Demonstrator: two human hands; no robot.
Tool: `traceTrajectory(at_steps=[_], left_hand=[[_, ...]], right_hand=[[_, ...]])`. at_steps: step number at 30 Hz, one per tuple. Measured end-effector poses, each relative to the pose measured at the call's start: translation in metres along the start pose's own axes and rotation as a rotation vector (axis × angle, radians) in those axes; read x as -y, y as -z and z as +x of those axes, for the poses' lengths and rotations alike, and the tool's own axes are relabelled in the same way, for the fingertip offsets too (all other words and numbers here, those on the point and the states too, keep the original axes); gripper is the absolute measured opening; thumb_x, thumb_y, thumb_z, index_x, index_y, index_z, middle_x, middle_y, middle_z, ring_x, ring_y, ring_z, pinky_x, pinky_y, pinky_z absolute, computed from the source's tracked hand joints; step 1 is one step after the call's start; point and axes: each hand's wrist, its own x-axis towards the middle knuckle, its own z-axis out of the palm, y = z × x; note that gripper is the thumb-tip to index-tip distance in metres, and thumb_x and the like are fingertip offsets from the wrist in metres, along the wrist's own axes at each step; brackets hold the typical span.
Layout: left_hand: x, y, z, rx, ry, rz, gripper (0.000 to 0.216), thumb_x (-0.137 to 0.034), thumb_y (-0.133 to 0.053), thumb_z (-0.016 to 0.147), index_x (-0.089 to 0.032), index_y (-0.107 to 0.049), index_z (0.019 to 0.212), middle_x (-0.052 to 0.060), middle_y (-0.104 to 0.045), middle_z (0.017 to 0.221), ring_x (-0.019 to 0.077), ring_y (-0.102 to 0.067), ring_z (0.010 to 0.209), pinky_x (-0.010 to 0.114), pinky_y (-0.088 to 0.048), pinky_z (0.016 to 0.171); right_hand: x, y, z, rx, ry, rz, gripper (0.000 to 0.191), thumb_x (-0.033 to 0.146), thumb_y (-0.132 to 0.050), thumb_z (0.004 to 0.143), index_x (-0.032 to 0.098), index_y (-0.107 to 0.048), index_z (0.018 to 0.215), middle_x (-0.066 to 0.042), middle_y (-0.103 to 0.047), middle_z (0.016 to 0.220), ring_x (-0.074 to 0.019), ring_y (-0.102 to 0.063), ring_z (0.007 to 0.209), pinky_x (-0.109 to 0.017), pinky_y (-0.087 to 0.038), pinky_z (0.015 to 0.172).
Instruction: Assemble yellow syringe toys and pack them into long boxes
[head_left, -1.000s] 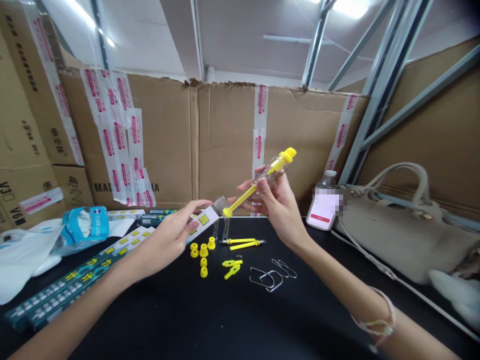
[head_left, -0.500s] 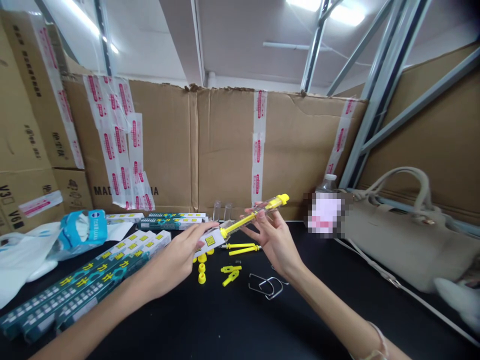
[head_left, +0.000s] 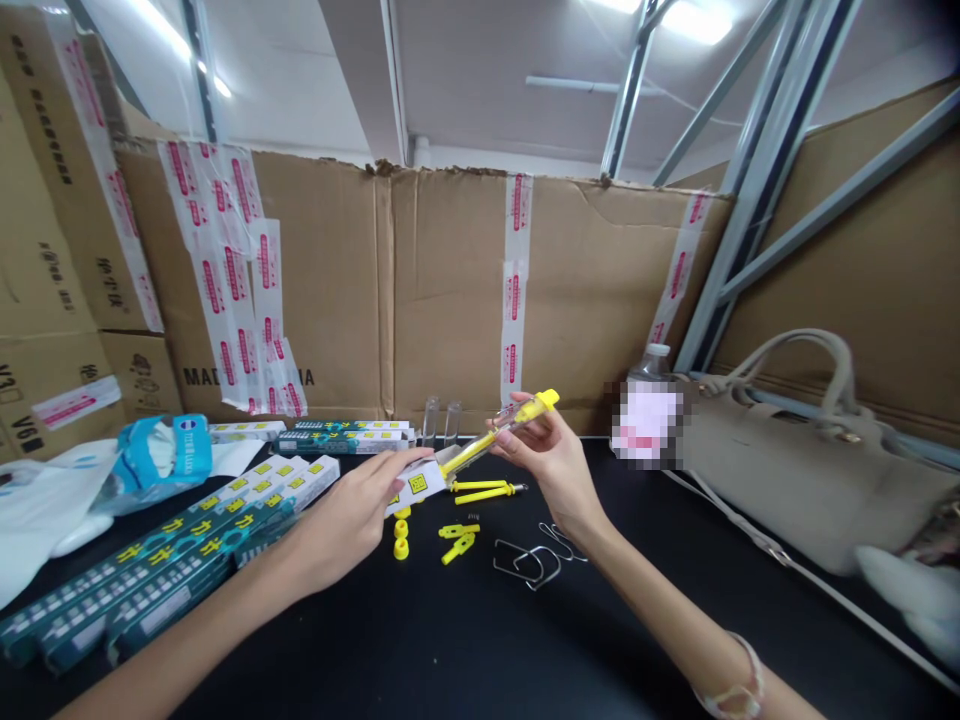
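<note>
My left hand (head_left: 352,510) is closed around a narrow white carton (head_left: 418,486) with yellow print, its open end tilted up to the right. In my right hand (head_left: 553,465) is a clear tube (head_left: 472,452) with a yellow rod inside and a yellow cap (head_left: 545,401) at its upper end. The tube's lower end sits inside the carton's mouth, and how deep it reaches is hidden. Below on the black table are yellow rods (head_left: 481,495), small yellow clip-like parts (head_left: 459,545), yellow caps (head_left: 401,548) and bent metal wires (head_left: 531,568).
Several long green-and-white cartons (head_left: 172,550) lie at left, beside a blue packet (head_left: 166,455). More cartons (head_left: 341,438) and two clear tubes (head_left: 452,424) are at the back, before a cardboard wall (head_left: 450,290). A bottle (head_left: 655,365) and a beige handbag (head_left: 795,470) stand at right.
My right hand has moved the tube down and left, so more of it is inside the carton. The left hand keeps its hold on the carton.
</note>
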Motion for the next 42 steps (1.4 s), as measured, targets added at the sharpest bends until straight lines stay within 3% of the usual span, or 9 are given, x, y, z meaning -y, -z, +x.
traceTrajectory(at_steps=[6,11,15,18,23,30,34,38,42], left_hand=[[-0.003,-0.006,0.000,-0.023,0.001,0.002,0.042,-0.020,-0.033,0.100,-0.028,-0.048,0.138,0.006,-0.059,0.137,0.0248,-0.055,0.126,0.045,-0.045,0.107],[-0.010,-0.007,-0.003,-0.083,-0.012,0.000,0.040,-0.024,-0.031,0.102,-0.029,-0.047,0.138,0.005,-0.057,0.139,0.0237,-0.053,0.128,0.042,-0.044,0.107],[-0.010,-0.010,-0.005,-0.095,0.010,0.022,0.041,-0.023,-0.030,0.102,-0.028,-0.047,0.139,0.005,-0.057,0.139,0.0245,-0.053,0.129,0.044,-0.043,0.108],[-0.010,-0.010,-0.005,-0.141,0.018,0.037,0.042,-0.021,-0.030,0.101,-0.027,-0.046,0.140,0.006,-0.056,0.141,0.0248,-0.050,0.131,0.046,-0.041,0.111],[-0.012,-0.011,-0.005,-0.161,-0.027,0.068,0.045,-0.014,-0.032,0.099,-0.027,-0.045,0.140,0.005,-0.057,0.140,0.0238,-0.051,0.130,0.044,-0.042,0.110],[-0.010,-0.017,-0.009,-0.154,-0.061,0.118,0.051,-0.009,-0.032,0.098,-0.029,-0.041,0.144,0.005,-0.056,0.140,0.0232,-0.053,0.127,0.045,-0.044,0.109],[-0.009,-0.019,-0.010,-0.162,-0.069,0.124,0.056,-0.004,-0.034,0.094,-0.030,-0.041,0.144,0.003,-0.056,0.140,0.0212,-0.053,0.127,0.043,-0.044,0.109],[-0.007,-0.020,-0.010,-0.166,-0.056,0.148,0.055,-0.005,-0.033,0.095,-0.029,-0.041,0.144,0.004,-0.056,0.139,0.0219,-0.054,0.127,0.044,-0.043,0.110],[-0.005,-0.019,-0.008,-0.188,-0.028,0.128,0.049,-0.013,-0.029,0.100,-0.027,-0.035,0.147,0.006,-0.055,0.140,0.0220,-0.053,0.127,0.043,-0.045,0.107]], right_hand=[[-0.009,-0.016,-0.020,0.010,-0.047,0.114,0.044,0.026,-0.084,0.072,0.028,-0.052,0.104,-0.002,-0.076,0.102,-0.0238,-0.073,0.099,-0.042,-0.056,0.094],[-0.022,-0.029,-0.032,0.023,-0.117,0.055,0.036,0.033,-0.086,0.068,0.021,-0.062,0.092,-0.007,-0.076,0.101,-0.0260,-0.071,0.101,-0.041,-0.055,0.095],[-0.020,-0.030,-0.031,0.069,-0.101,0.076,0.030,0.046,-0.072,0.083,0.020,-0.070,0.098,-0.008,-0.072,0.109,-0.0247,-0.067,0.108,-0.041,-0.053,0.099],[-0.015,-0.027,-0.030,0.102,-0.068,0.062,0.032,0.050,-0.060,0.091,0.020,-0.073,0.096,-0.006,-0.069,0.110,-0.0241,-0.064,0.108,-0.040,-0.056,0.095],[-0.016,-0.027,-0.035,0.166,0.034,-0.243,0.030,0.049,-0.063,0.089,0.023,-0.076,0.084,-0.007,-0.062,0.114,-0.0253,-0.063,0.102,-0.037,-0.059,0.087],[-0.024,-0.032,-0.038,0.017,-0.025,-0.100,0.030,0.037,-0.079,0.077,0.024,-0.060,0.095,-0.001,-0.066,0.094,-0.0191,-0.068,0.077,-0.035,-0.062,0.071],[-0.023,-0.031,-0.040,0.086,0.092,-0.283,0.014,0.034,-0.069,0.087,0.020,-0.068,0.089,-0.004,-0.068,0.087,-0.0192,-0.067,0.079,-0.032,-0.060,0.071],[-0.023,-0.033,-0.046,0.208,0.164,-0.386,0.019,0.034,-0.057,0.094,0.023,-0.073,0.092,-0.009,-0.061,0.111,-0.0222,-0.065,0.097,-0.030,-0.061,0.070],[-0.026,-0.035,-0.047,0.089,0.136,-0.394,0.029,0.032,-0.068,0.086,0.026,-0.065,0.114,-0.010,-0.052,0.124,-0.0225,-0.062,0.101,-0.029,-0.061,0.066]])
